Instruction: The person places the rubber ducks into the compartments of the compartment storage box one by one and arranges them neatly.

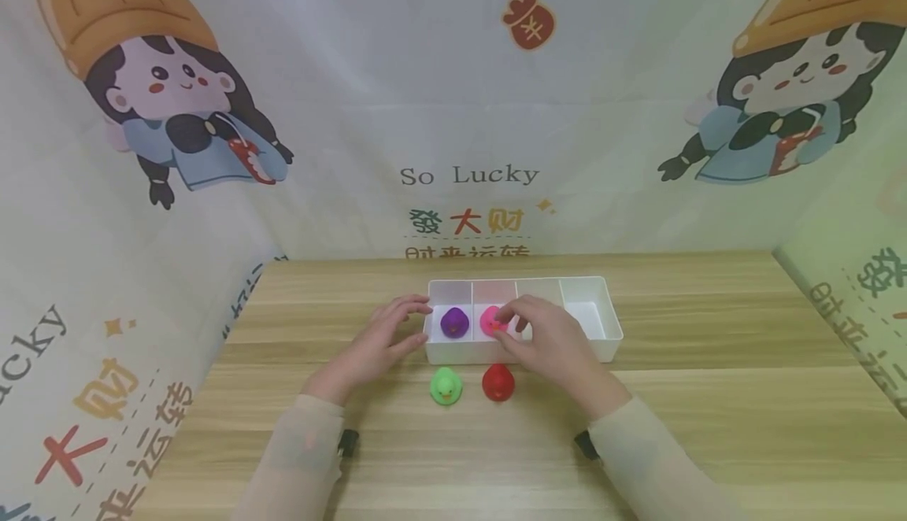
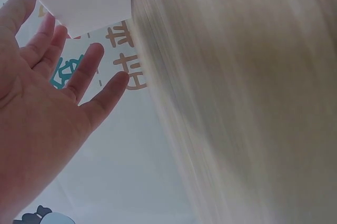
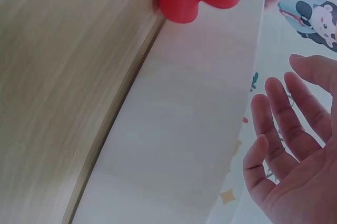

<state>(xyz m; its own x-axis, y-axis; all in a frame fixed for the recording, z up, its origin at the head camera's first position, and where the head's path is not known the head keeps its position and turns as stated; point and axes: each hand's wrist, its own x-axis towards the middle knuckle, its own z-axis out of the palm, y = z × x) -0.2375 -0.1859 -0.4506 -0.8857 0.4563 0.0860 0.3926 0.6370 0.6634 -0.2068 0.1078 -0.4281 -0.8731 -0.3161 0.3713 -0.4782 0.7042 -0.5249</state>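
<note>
Head view shows me the red duck (image 1: 498, 384) nearside of the box (image 1: 453, 354), closer to the spread right hand (image 1: 551, 341) than the spread left hand (image 1: 383, 341).

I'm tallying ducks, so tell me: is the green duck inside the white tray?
No, the green duck sits on the table in front of the white tray, beside the red duck.

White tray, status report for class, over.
Left hand, loose, at white tray. Right hand, loose, at pink duck inside. Green duck, red duck outside, in front.
</note>
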